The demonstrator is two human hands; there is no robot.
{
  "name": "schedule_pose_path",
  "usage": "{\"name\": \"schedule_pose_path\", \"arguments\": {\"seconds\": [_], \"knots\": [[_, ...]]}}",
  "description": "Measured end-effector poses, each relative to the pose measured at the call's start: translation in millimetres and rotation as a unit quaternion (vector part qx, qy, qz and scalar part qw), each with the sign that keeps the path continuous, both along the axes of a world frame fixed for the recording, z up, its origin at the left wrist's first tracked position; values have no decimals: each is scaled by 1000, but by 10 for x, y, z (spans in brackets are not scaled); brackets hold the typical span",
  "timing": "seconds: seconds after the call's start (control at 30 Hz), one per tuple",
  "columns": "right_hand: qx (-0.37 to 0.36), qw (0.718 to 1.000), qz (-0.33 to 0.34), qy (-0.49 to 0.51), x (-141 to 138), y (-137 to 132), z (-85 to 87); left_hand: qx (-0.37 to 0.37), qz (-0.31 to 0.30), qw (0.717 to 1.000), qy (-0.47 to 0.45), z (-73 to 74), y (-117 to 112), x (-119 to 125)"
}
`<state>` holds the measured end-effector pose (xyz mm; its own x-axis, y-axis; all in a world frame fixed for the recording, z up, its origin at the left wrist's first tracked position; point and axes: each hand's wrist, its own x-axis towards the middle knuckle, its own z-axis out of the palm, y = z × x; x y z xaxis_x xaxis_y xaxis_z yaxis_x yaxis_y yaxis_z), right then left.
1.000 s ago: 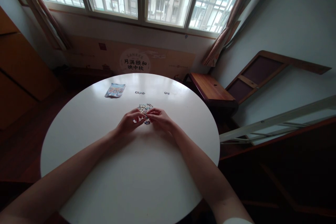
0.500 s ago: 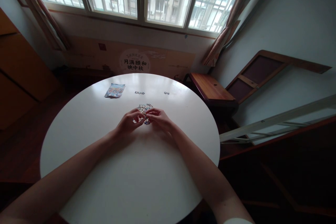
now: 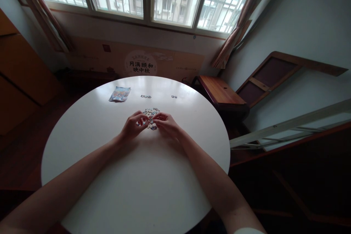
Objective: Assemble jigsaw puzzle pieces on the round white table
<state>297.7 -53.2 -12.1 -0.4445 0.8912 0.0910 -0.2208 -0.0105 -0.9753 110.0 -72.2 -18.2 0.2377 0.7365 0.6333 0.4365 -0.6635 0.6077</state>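
Note:
Several small jigsaw puzzle pieces lie in a loose heap near the middle of the round white table. Over the left side of this heap, my left hand is closed in a pinch, thumb and index finger together on a puzzle piece that barely shows. Facing it from the right, my right hand also pinches a piece, its fingertips a short gap from the left ones. Both hands partly cover the heap, and a few pieces show below the fingertips.
Beyond the heap lie a short row of puzzle pieces and a smaller cluster. A colourful printed packet or picture sheet rests at the far left of the table. A wooden chair stands past the right edge, below the windows.
My left hand has shifted slightly and its fingertips have drawn a little away from the right hand's. My right hand has hardly moved. The outlying pieces stay in place.

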Motion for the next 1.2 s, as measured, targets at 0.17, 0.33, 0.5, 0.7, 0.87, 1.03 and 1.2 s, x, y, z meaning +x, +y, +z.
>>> {"name": "schedule_pose_path", "arguments": {"seconds": [0.17,0.33,0.5,0.7,0.87,1.03,1.2], "knots": [[0,1000,6,-1,-2,-19,36,1,-6,1000,1,5,-3,2],[0,1000,10,-1,4,-18,35,-3,-7,1000,1,22,-12,9],[0,1000,7,-2,0,-9,20,-3,-10,1000,-3,32,-15,10],[-4,1000,1,-3,-1,-18,35,-3,-8,1000,-6,29,-12,8],[-3,1000,-1,-6,1,-7,6,-7,-6,1000,-13,38,-12,9],[4,1000,-3,-12,-3,0,-7,-12,-9,1000,-16,43,-13,7],[5,1000,-5,-11,-8,-2,-2,-13,-7,1000,-12,30,-7,8]]}}
